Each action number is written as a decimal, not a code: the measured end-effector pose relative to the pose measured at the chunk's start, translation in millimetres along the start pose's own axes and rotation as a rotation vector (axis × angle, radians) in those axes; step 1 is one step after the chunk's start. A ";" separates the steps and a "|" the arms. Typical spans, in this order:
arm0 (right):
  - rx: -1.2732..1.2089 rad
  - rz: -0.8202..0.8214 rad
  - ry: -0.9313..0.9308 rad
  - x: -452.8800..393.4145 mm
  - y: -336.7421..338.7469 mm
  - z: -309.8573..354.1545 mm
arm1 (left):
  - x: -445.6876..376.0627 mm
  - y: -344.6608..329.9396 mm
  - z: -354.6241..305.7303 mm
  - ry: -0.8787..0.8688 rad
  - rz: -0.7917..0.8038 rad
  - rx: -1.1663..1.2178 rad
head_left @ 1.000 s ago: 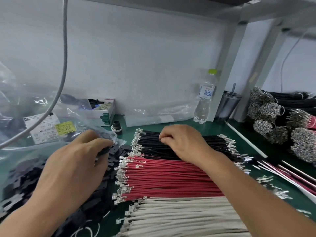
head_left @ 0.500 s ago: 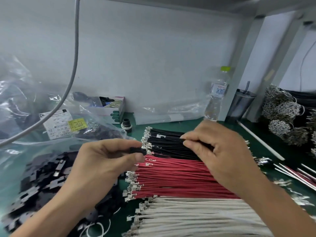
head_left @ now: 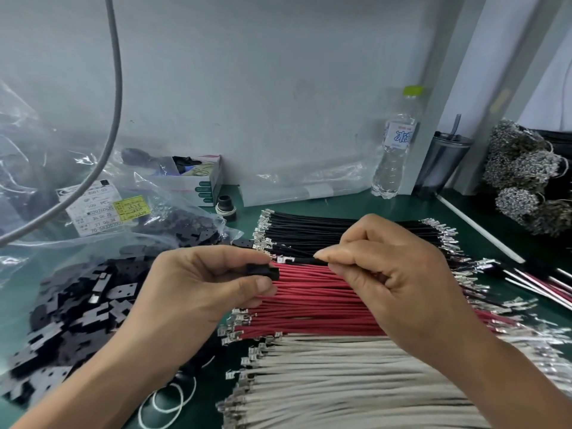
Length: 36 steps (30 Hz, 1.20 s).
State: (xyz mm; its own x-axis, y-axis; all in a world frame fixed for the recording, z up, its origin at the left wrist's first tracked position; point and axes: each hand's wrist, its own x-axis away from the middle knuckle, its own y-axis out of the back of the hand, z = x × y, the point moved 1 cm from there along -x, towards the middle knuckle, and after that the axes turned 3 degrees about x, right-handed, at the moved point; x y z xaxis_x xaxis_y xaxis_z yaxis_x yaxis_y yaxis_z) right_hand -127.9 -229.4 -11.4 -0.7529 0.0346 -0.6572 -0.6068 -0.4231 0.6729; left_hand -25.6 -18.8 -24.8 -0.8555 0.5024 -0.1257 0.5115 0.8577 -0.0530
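Note:
My left hand [head_left: 198,286] pinches a small black connector housing [head_left: 263,271] between thumb and fingers, above the wire rows. My right hand [head_left: 390,274] pinches a single black wire [head_left: 301,261] whose metal terminal points left, just short of the housing. On the green mat below lie three rows of cut wires with crimped terminals: black wires [head_left: 309,230] at the back, red wires [head_left: 309,301] in the middle, white wires [head_left: 340,376] nearest me.
A clear bag of black housings [head_left: 77,308] lies open at the left, with a labelled bag [head_left: 99,209] behind it. A small box [head_left: 198,181], a water bottle [head_left: 394,144] and a dark tumbler [head_left: 442,162] stand along the wall. Bundled wires [head_left: 526,178] sit at right. White rubber bands [head_left: 167,400] lie near the front.
My left hand came out of the bag holding a black housing. My right hand lifted one black wire off the row and brought its terminal toward the housing.

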 end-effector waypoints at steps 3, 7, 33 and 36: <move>0.003 0.022 0.025 0.8 -2.0 4.4 | 1.4 -1.1 -3.1 -0.015 -0.006 0.005; -0.014 0.056 0.020 0.6 -2.3 5.3 | 2.1 -0.3 -3.7 -0.025 -0.008 -0.012; 0.047 0.156 -0.059 4.3 -19.6 19.3 | 3.1 -3.5 6.5 -0.231 -0.031 -0.418; -0.108 0.158 -0.155 3.7 -18.8 14.0 | 3.4 -4.4 6.2 -0.176 -0.030 -0.218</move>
State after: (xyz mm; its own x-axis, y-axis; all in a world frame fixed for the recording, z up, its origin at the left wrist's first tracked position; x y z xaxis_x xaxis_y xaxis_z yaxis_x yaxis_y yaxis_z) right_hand -122.9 -208.6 -21.8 -0.8717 0.0954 -0.4806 -0.4535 -0.5284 0.7177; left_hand -30.3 -21.5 -31.2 -0.8330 0.4659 -0.2983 0.4402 0.8848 0.1527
